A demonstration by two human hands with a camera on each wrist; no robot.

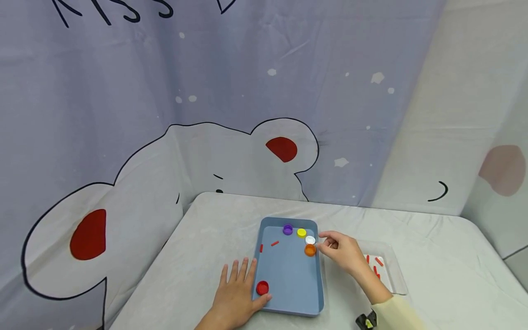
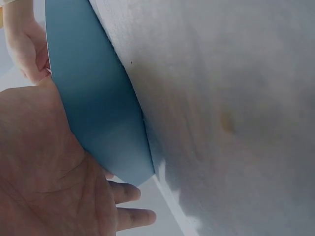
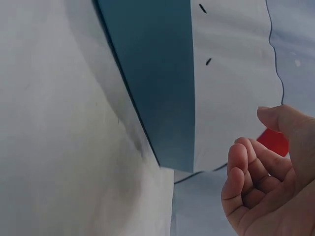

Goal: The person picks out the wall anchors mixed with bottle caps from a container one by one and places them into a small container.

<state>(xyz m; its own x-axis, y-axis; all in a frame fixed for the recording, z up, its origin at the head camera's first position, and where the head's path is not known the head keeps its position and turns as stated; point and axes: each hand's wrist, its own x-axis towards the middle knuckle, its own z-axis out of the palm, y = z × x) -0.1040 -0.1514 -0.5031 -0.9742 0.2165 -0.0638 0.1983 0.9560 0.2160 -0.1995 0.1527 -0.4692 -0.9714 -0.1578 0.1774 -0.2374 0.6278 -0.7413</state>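
Observation:
A blue-grey tray lies on the table. Near its far right corner are a purple cap, a yellow cap, a white cap and an orange cap. A red cap sits at the near left corner. Two short red sticks lie toward the left, one red stick slanted. My left hand has its fingers spread along the tray's left side, thumb over the near corner. At the right rim, beside the orange and white caps, my right hand has bent fingers, thumb apart, holding nothing visible.
A clear container with several red sticks stands right of the tray, partly behind the right forearm. Near the right sleeve is a small black object. A printed curtain hangs behind the white-covered table.

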